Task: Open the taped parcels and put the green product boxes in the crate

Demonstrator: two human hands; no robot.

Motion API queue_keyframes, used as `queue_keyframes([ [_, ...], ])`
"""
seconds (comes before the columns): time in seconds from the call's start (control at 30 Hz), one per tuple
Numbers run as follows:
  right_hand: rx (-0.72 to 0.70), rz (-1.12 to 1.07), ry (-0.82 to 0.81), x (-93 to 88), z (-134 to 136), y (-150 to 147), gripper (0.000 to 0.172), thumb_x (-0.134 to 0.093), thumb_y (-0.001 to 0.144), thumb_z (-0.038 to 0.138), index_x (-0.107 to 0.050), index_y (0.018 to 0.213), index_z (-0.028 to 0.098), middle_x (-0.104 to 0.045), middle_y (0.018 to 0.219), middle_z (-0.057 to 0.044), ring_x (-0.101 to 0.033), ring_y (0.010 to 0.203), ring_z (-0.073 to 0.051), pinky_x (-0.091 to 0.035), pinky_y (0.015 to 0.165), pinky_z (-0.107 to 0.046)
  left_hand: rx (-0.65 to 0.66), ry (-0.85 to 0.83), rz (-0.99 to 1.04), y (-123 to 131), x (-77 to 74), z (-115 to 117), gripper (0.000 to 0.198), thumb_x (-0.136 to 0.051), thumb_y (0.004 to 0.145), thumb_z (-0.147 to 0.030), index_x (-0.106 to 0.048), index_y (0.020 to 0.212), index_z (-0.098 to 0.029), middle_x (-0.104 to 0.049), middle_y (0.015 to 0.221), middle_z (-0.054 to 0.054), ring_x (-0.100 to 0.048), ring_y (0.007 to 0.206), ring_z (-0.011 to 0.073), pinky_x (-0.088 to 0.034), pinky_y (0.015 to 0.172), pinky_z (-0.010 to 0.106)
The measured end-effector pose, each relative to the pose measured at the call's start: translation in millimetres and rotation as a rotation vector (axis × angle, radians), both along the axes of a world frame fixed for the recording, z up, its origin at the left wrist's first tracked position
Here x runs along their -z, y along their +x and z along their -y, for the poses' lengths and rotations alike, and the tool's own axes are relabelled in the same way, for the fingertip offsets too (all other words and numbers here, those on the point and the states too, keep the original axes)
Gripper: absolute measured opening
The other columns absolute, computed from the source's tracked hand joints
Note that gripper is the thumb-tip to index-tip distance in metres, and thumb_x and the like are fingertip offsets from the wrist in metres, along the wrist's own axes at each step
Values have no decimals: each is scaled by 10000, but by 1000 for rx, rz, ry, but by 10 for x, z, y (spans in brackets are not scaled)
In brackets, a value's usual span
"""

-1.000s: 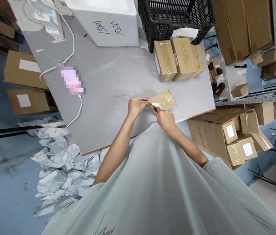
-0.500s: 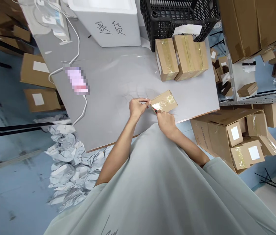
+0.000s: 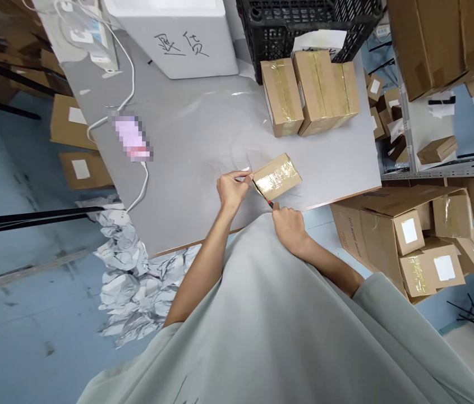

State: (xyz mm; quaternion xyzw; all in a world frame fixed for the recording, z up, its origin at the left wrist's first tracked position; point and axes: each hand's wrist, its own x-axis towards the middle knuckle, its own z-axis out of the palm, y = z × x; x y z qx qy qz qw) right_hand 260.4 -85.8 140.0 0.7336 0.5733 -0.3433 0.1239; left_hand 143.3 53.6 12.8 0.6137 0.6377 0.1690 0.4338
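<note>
One box (image 3: 279, 177), left hand (image 3: 230, 191) pinching, right hand (image 3: 289, 224) with cutter (image 3: 270, 203) drawn back

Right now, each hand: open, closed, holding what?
Left hand: fingers pinched on the end of the small taped box.
Right hand: closed on a small red-tipped tool, its tip at the box's near edge.

brown taped box (image 3: 277, 176), grey table (image 3: 194, 140), black crate (image 3: 304, 22), poss. red-handled cutter (image 3: 268, 202)

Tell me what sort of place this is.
Probably a warehouse packing station: taped cartons on the table, racks full of boxes, crumpled bags on the floor.
</note>
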Motion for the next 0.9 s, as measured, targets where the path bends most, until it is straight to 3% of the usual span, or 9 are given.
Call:
queue_keyframes([
  [0.1, 15, 82, -50, -99, 145, 95, 465, -375, 1124, 53, -675, 1470, 129, -854, 1130, -233, -859, 1071, -316, -630, 874, -372, 35, 2, -11, -34, -12, 29, 270, -759, 944, -384, -924, 1108, -248, -879, 1029, 51, -836, 876, 272, -618, 944, 386],
  [0.27, 121, 95, 42, -220, 257, 489, 407, -398, 1222, 281, -627, 1550, 203, -857, 1142, -178, -843, 980, -315, -555, 804, -343, 176, 142, -65, -3, -125, 47, 363, -682, 1007, -351, -851, 1303, -226, -827, 1351, 118, -788, 1175, 328, -588, 1101, 460],
  [0.4, 256, 136, 130, -120, 240, 916, 429, -378, 1243, 332, -611, 1582, 211, -857, 1155, -146, -819, 993, -295, -487, 814, -311, 452, 379, -91, 317, -239, 128, 457, -632, 1052, -383, -744, 1473, -248, -704, 1590, 115, -590, 1518, 357, -463, 1294, 551],
  [0.53, 312, 123, 198, 32, 200, 1164, 472, -365, 1240, 320, -565, 1654, 213, -853, 1217, -135, -802, 1032, -292, -474, 835, -314, 716, 435, -90, 723, -276, 288, 470, -573, 1085, -368, -705, 1515, -235, -638, 1665, 140, -464, 1646, 389, -400, 1340, 612],
  [0.63, 301, 80, 200, 84, 143, 1229, 487, -356, 1236, 322, -566, 1664, 222, -839, 1288, -144, -799, 1077, -295, -489, 869, -325, 727, 419, -143, 888, -256, 392, 478, -515, 1104, -344, -691, 1525, -202, -637, 1649, 185, -449, 1659, 417, -359, 1358, 667],
  [0.77, 251, 56, 173, 126, 5, 1252, 470, -358, 1234, 340, -588, 1632, 242, -827, 1327, -147, -795, 1126, -295, -515, 928, -338, 707, 433, -189, 916, -219, 443, 474, -490, 1123, -365, -683, 1529, -220, -661, 1619, 177, -414, 1685, 435, -220, 1391, 757],
  [0.9, 195, 88, 152, 193, -160, 1262, 470, -320, 1243, 349, -565, 1625, 227, -818, 1331, -170, -798, 1147, -293, -541, 961, -345, 706, 426, -190, 893, -177, 430, 477, -504, 1122, -383, -676, 1540, -230, -652, 1631, 171, -402, 1694, 430, -238, 1390, 732],
])
